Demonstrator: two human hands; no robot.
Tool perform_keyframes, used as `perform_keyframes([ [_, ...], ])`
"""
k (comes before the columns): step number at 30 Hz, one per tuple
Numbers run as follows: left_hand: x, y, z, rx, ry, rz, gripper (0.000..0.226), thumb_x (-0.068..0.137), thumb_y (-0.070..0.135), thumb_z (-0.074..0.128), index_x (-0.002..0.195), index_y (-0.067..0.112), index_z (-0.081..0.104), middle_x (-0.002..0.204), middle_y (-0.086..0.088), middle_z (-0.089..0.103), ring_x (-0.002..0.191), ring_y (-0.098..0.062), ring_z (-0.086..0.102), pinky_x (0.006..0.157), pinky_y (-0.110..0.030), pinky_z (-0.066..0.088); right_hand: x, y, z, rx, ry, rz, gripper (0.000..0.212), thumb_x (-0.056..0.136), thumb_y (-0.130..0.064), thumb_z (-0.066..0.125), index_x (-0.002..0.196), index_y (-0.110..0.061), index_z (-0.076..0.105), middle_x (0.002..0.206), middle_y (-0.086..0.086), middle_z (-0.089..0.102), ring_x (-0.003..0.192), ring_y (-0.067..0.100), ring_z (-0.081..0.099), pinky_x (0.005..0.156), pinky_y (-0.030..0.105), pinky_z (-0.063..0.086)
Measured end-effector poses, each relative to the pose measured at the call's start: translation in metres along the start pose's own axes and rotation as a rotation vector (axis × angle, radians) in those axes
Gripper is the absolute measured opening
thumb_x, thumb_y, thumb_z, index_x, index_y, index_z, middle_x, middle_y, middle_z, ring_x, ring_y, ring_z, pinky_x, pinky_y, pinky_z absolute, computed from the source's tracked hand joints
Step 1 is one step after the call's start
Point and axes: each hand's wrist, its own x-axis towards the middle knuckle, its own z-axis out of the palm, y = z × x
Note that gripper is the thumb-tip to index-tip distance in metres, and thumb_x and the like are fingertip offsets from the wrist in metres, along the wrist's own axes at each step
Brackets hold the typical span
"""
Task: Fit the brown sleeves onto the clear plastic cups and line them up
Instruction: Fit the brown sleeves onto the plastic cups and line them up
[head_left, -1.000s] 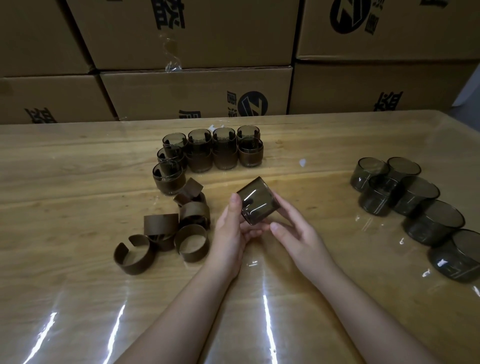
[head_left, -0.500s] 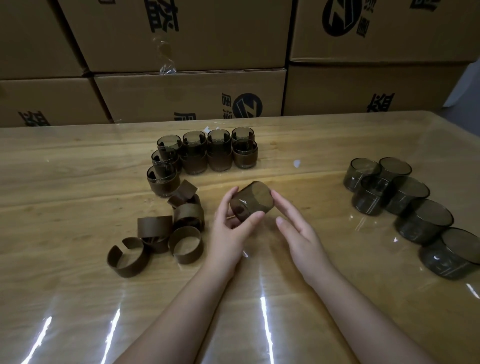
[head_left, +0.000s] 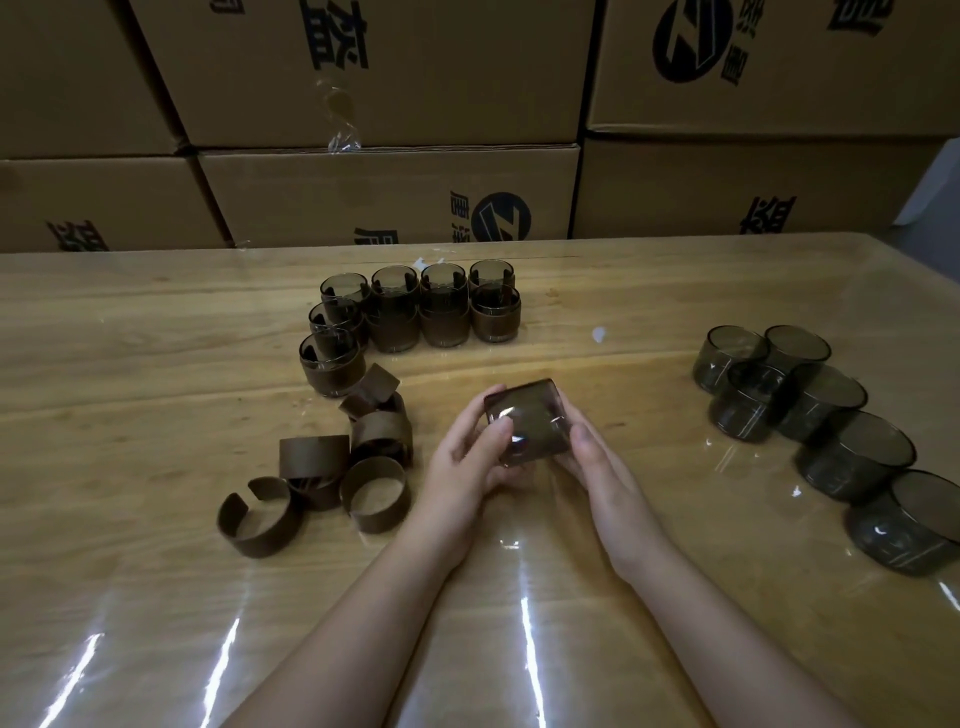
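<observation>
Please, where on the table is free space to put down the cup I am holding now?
Bare table lies left of the sleeved cups, in the middle strip between them and the bare cups, and near you around your forearms. Crowded: the loose sleeves beside your left hand, and the right edge.

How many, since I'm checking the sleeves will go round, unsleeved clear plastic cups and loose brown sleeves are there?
Unsleeved smoky clear plastic cups standing at the right: 6
Unsleeved cup held by left hand and right hand: 1
Loose brown band sleeves, overlapping pile: 6 discernible
Total: 13
</observation>
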Motion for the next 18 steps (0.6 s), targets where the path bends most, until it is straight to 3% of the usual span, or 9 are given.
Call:
perform_keyframes([
  [3,0.0027,0.0,-0.0046,-0.051,0.001,-0.008,0.045,0.08,0.05,0.062,0.118,0.027,0.064,0.115,-0.002,0.069,0.101,-0.015,0.067,0.08,-0.025,0.055,-0.001,0.0,0.001,-0.033,-0.034,-0.003,0.055,0.091,-0.044,0.04,0.143,-0.025,0.039,0.145,-0.016,0.043,0.135,-0.004,0.036,0.117,0.029,0.026],
  [5,0.0041,-0.0013,-0.006,-0.094,0.021,-0.011,0.042,0.078,0.052,0.063,0.113,0.029,0.067,0.112,-0.002,0.071,0.098,-0.014,0.068,0.076,-0.023,0.054,-0.0018,-0.0005,0.0012,-0.053,-0.043,-0.01,0.047,0.095,-0.044,0.046,0.139,-0.03,0.04,0.143,-0.018,0.044,0.131,-0.011,0.036,0.11,0.013,0.028],
  [8,0.0058,-0.0029,-0.0059,-0.15,0.077,-0.015,0.051,0.079,0.05,0.068,0.12,0.02,0.06,0.111,-0.004,0.071,0.096,-0.015,0.069,0.074,-0.021,0.053,-0.0029,-0.0031,0.0015,-0.07,-0.055,-0.01,0.05,0.087,-0.04,0.047,0.136,-0.034,0.039,0.139,-0.024,0.043,0.124,-0.021,0.036,0.095,-0.001,0.028],
  [14,0.0063,-0.0047,-0.0018,-0.226,0.196,0.027,0.055,0.079,0.038,0.072,0.124,0.013,0.05,0.11,-0.01,0.068,0.092,-0.019,0.069,0.081,-0.031,0.054,-0.0037,-0.0059,0.0029,-0.085,-0.05,-0.046,0.055,0.083,-0.038,0.049,0.137,-0.033,0.038,0.141,-0.021,0.04,0.122,-0.025,0.033,0.092,-0.003,0.026],
  [18,0.006,-0.005,0.0035,-0.194,0.244,0.052,0.06,0.069,0.03,0.076,0.122,0.021,0.051,0.107,-0.012,0.065,0.098,-0.026,0.064,0.089,-0.042,0.051,-0.0047,-0.0055,0.0023,-0.085,-0.027,-0.072,0.047,0.09,-0.026,0.048,0.136,-0.03,0.039,0.138,-0.022,0.041,0.12,-0.025,0.036,0.091,-0.002,0.028],
])
